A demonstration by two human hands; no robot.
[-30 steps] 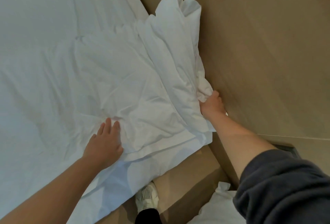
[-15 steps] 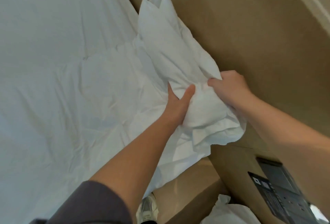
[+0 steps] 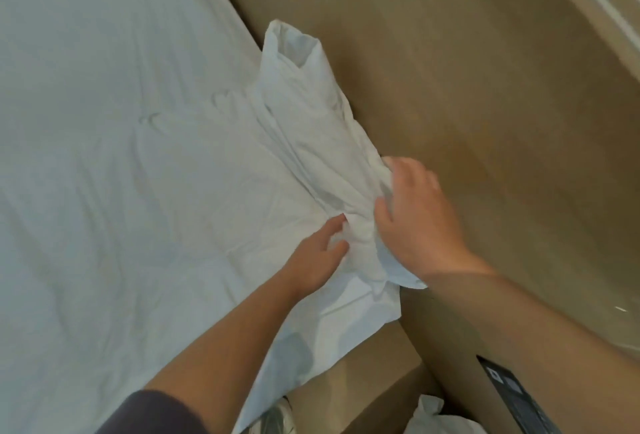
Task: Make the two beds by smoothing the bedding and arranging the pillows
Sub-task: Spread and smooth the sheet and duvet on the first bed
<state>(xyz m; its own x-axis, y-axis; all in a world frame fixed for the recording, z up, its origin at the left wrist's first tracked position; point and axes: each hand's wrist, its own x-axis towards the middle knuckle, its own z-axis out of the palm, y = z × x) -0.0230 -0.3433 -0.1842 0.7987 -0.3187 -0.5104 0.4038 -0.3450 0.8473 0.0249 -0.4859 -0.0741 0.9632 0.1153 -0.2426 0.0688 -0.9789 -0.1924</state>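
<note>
A crumpled white pillow [image 3: 311, 128] lies bunched lengthwise along the right edge of the bed, against the tan headboard panel. A second, flatter white pillow [image 3: 214, 191] lies under and to the left of it on the wrinkled white sheet [image 3: 86, 87]. My left hand [image 3: 317, 255] pinches the bunched near end of the crumpled pillow from the left. My right hand [image 3: 417, 222] wraps over the same end from the right, thumb pressed into the fabric. The two hands sit close together, with gathered cloth between them.
The tan headboard panel [image 3: 450, 70] runs diagonally along the bed's right side. A wooden ledge [image 3: 374, 381] sits below the bed corner. A dark control panel [image 3: 512, 388] is at the lower right, beside a white cloth [image 3: 440, 423]. A shoe [image 3: 273, 419] shows at the bottom edge.
Both hands now hold the crumpled pillow's near end; a second ago the left palm lay flat on the lower pillow. The bunched pillow has come down lower along the headboard.
</note>
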